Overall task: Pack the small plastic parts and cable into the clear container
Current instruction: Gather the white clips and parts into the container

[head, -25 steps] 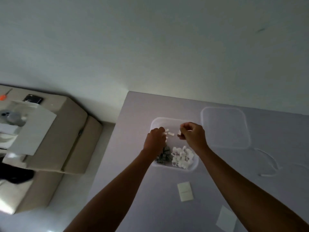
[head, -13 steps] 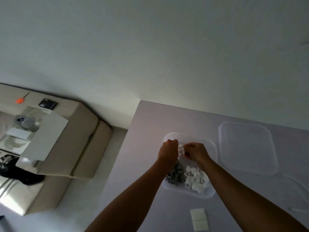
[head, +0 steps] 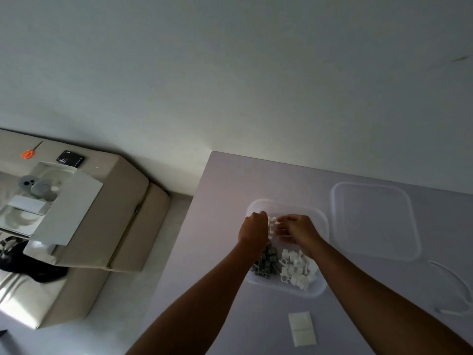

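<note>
Pale worktop (head: 230,190) carries the clear container (head: 323,219), over whose far half the left hand (head: 253,230) and right hand (head: 297,229) both pinch small white parts (head: 271,222), while the cable (head: 458,290) lies well off to the right, nearer the right hand.

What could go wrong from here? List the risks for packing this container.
Both hands, left hand and right hand, pinch small white parts above the clear container; one could drop outside it. The cable lies at the table's right edge, easily forgotten or knocked off.
</note>
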Motion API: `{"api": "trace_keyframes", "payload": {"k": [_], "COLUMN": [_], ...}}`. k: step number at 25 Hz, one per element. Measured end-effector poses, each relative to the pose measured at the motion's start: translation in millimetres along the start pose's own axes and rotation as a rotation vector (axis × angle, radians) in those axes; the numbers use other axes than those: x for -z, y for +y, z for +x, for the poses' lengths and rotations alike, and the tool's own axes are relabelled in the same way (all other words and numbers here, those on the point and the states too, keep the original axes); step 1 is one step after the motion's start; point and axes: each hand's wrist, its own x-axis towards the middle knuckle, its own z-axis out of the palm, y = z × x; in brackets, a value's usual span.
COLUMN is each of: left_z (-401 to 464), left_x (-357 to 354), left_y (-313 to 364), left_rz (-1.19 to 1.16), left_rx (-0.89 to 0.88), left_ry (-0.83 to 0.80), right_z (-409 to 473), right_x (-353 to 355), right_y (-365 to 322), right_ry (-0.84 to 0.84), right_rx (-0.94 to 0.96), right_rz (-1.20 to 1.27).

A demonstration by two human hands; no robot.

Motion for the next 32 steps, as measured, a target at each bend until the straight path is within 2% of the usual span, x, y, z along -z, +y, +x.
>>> {"api": "trace_keyframes", "payload": {"k": [6, 14, 21, 27, 30, 32], "left_z": [-24.3, -87.3, -153.1, -197.5, -217.6, -224.9], "left_x": [2.0, -12.0, -55.3, -110.2, -144.6, -161.8], "left_y": [-1.5, 20.2, 60.3, 89.4, 101.6, 106.3], "left_rz": [0.013, -0.224, -0.403, -0.401, -0.287, -0.155], "left_rx": [-0.032, -0.087, -0.313, -0.411, -0.391, -0.357], "left_ry": [0.051, 0.14, 0.117, 0.002, -0.129, -0.146], "right_z": [-26.9, -101.7, -183.4, -218.8, -225.3, -230.0], "right_x": [11.8, 48.8, 107.2, 157.9, 170.5, 174.3], "right_y": [0.7, 14.3, 66.3, 145.2, 192.3, 218.5], "right_ry": [0.011, 0.093, 0.256, 0.417, 0.473, 0.48], "right_rx": [0.057, 0.178, 0.271, 0.298, 0.251, 0.216], "right_rz": [0.011, 0.151, 0.192, -0.01, -0.221, -0.371]}}
